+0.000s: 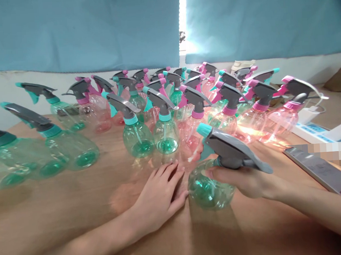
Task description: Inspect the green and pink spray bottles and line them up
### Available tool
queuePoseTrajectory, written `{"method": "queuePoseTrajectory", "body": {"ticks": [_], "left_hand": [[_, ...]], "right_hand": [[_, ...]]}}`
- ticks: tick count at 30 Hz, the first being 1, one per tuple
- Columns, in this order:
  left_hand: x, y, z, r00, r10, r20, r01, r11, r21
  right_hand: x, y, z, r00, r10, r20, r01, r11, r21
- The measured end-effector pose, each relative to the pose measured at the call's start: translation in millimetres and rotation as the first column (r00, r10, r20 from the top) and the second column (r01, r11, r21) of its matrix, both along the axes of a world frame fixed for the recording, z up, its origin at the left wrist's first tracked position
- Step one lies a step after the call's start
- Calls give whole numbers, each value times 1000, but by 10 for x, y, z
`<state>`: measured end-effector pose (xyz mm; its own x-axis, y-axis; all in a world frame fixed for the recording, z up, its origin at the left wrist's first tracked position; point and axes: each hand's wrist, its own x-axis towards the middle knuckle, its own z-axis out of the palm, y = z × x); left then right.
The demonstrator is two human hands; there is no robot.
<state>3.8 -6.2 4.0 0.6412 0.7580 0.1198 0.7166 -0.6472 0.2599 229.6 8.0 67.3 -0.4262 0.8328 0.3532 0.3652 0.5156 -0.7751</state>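
Note:
My right hand (243, 179) is wrapped round the neck of a green spray bottle (207, 190) with a grey and teal trigger head. That bottle is tilted a little, its nozzle facing left and away from me. Beside it, my left hand (163, 193) lies on the wooden table with its fingers stretched forward and nothing in them. Just past my left fingertips stand two green spray bottles, a left one (138, 141) and a right one (167, 137). A pink spray bottle (192, 134) is partly hidden behind the held bottle's nozzle and my right fingers.
Several more green and pink spray bottles crowd the far part of the table (131, 237). At the left, a group of green ones includes this bottle (76, 148). On the right lie a phone (320, 168) and a white power strip (312, 132). Blue curtains (80, 33) hang behind.

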Motion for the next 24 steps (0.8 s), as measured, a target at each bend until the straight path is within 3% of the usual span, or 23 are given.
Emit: {"method": "queuePoseTrajectory", "body": {"ticks": [6, 12, 18, 24], "left_hand": [[-6, -1, -6, 1000, -3, 8, 3, 1000, 15], [-14, 1, -35, 1000, -7, 26, 6, 999, 36], [-14, -4, -40, 1000, -14, 5, 14, 999, 35], [-12, -3, -23, 1000, -7, 5, 7, 1000, 19]], "right_hand": [[-88, -1, 115, 994, 7, -106, -15, 997, -72], [-140, 47, 105, 979, 137, -148, -146, 988, -49], [-175, 53, -3, 971, 97, -217, -97, 995, 11], [-193, 51, 30, 980, 95, -174, -91, 995, 34]]}}
